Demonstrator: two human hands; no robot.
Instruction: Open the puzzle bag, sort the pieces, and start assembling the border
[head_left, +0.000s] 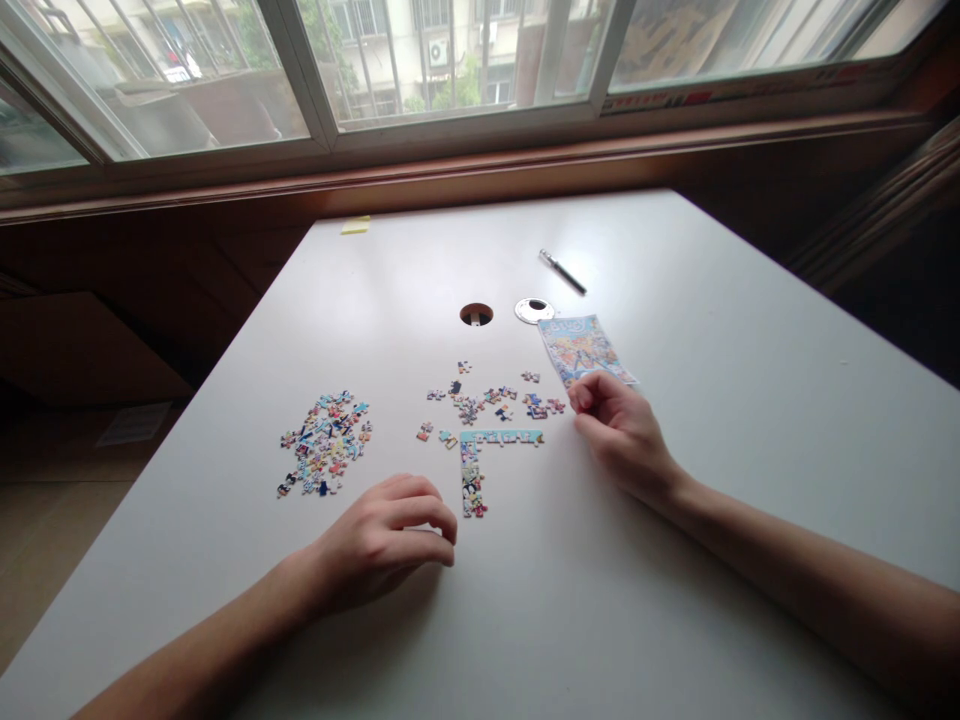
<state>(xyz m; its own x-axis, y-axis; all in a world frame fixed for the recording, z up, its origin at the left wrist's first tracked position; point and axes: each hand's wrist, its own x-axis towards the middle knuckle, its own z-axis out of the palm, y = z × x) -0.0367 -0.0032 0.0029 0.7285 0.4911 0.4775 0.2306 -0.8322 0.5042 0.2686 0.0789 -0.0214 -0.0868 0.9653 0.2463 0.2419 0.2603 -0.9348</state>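
A joined corner of puzzle pieces lies on the white table, one strip running right and one running toward me. My left hand rests curled on the table just left of that strip, holding nothing I can see. My right hand has its fingers closed near the lower edge of the colourful reference picture, right of a loose scatter of pieces. Whether a piece sits in its fingers is hidden. A bigger heap of pieces lies at the left.
A pen lies at the back of the table. A round cable hole and its silver cap sit beyond the pieces. A yellow sticky note is at the far edge, under the window.
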